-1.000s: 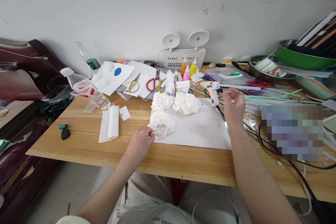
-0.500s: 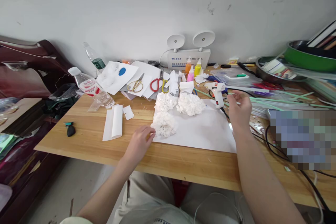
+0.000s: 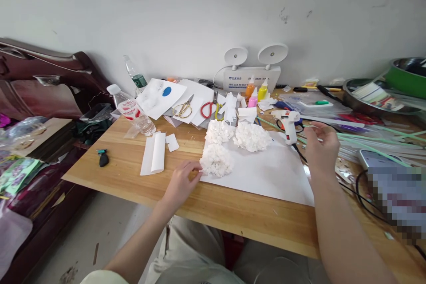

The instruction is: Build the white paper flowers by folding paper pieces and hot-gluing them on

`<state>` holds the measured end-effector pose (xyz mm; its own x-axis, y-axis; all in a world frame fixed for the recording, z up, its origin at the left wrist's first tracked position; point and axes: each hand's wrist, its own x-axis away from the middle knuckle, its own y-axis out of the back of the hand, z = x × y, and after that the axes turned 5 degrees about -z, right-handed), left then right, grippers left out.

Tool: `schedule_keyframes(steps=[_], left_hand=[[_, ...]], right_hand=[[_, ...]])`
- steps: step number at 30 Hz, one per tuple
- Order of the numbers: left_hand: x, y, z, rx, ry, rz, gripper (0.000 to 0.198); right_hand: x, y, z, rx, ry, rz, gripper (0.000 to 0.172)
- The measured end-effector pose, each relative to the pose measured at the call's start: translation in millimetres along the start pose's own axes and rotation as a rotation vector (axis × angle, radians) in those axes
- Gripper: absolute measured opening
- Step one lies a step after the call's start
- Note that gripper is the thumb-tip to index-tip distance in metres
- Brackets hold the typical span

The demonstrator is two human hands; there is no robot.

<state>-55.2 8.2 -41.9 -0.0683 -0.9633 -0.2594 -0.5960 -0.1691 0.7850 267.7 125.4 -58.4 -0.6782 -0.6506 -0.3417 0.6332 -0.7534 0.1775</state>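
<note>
My left hand (image 3: pixel 182 182) rests on the wooden table (image 3: pixel 126 173), its fingers curled together at the left edge of a white paper sheet (image 3: pixel 266 171), just beside the nearest fluffy white paper flower (image 3: pixel 216 159). Two more white paper flowers (image 3: pixel 252 136) lie farther back on the sheet. My right hand (image 3: pixel 321 144) hovers over the sheet's right side with its fingers curled, pinching what looks like a thin green stick (image 3: pixel 306 125). It is just right of a white glue gun (image 3: pixel 290 125) that stands on the sheet's far corner.
Folded white paper (image 3: pixel 153 159), a lying water bottle (image 3: pixel 133 111), gold scissors (image 3: pixel 182 108), red scissors (image 3: pixel 209 108), small paint bottles (image 3: pixel 256 92) and a twin-lamp light (image 3: pixel 253 69) crowd the back. Green sticks (image 3: pixel 372 135), cables and metal bowls (image 3: pixel 376 93) fill the right. A dark sofa (image 3: pixel 40 93) stands at left.
The view has swung left, so everything sits farther right in the picture. Both hands keep their places on the table; the right hand stays beside the glue gun.
</note>
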Motion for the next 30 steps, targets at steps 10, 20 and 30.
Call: schedule_keyframes(steps=[10, 20, 30], left_hand=[[0, -8.5, 2, 0.004, 0.031, -0.015, 0.01], [5, -13.8, 6, 0.138, 0.132, -0.051, 0.011], [3, -15.2, 5, 0.033, 0.097, -0.122, 0.007]], right_hand=[[1, -1, -2, -0.006, 0.019, 0.002, 0.029], [1, -2, -7, 0.012, 0.048, 0.018, 0.031], [2, 0, -4, 0.008, 0.042, 0.021, 0.029]])
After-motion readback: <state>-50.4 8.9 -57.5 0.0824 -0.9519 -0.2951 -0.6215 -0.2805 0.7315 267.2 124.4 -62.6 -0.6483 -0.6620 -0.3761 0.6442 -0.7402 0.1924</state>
